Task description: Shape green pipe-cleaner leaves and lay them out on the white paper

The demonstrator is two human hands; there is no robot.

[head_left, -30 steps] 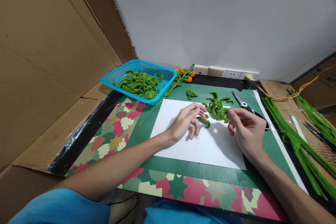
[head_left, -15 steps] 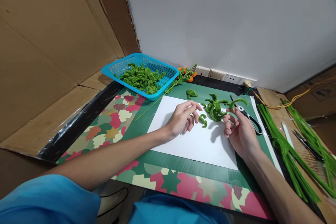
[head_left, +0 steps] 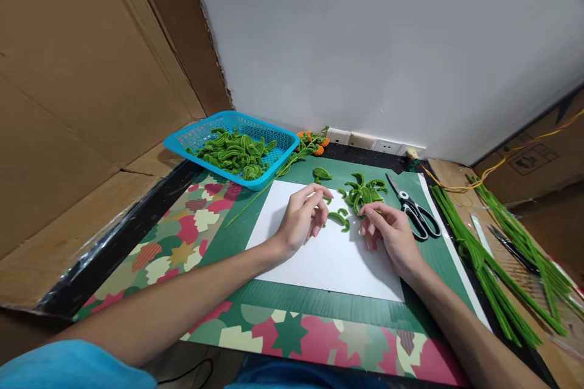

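Green leaf pile [head_left: 364,194] just beyond right hand [head_left: 391,234] — contact hard to tell.

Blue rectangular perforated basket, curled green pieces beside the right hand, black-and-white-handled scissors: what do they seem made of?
Blue rectangular perforated basket: likely plastic, smooth with a slight sheen, judging by its moulded rim and regular holes. Curled green pieces: probably chenille stems, matte, given their fuzzy-looking edges. Black-and-white-handled scissors: grey blades look metal; smooth handles, perhaps plastic.
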